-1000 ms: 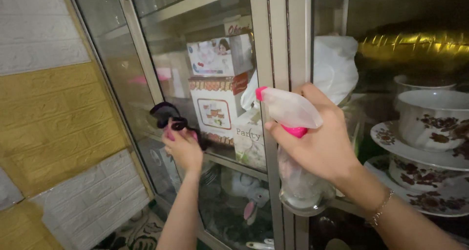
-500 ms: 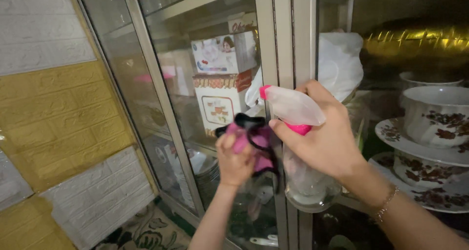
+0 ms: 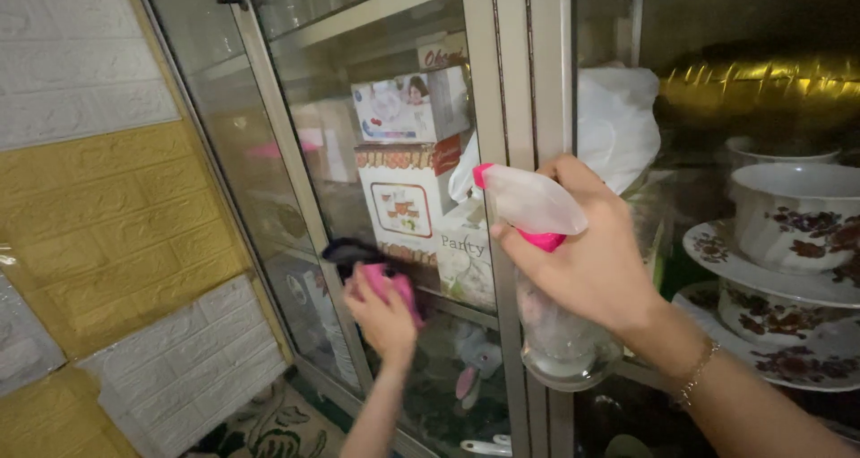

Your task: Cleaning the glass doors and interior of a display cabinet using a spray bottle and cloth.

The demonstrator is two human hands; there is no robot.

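Note:
My left hand (image 3: 387, 313) presses a pink and black cloth (image 3: 372, 268) flat against the glass door (image 3: 376, 154) of a cabinet, low on the pane. My right hand (image 3: 591, 261) grips a clear spray bottle (image 3: 546, 315) with a pink and white trigger head, held upright in front of the metal frame post (image 3: 528, 82) between two doors. The nozzle points left toward the glass.
Behind the glass stand stacked cardboard boxes (image 3: 408, 167), a white plastic bag (image 3: 618, 122) and a soft toy. The right compartment holds floral bowls and plates (image 3: 788, 234). A yellow and white brick-pattern wall (image 3: 98, 207) is at left, a patterned rug (image 3: 278, 427) below.
My left hand has swept the cloth across the glass, right toward the frame post, then back left and slightly down. The spray bottle has stayed nearly still.

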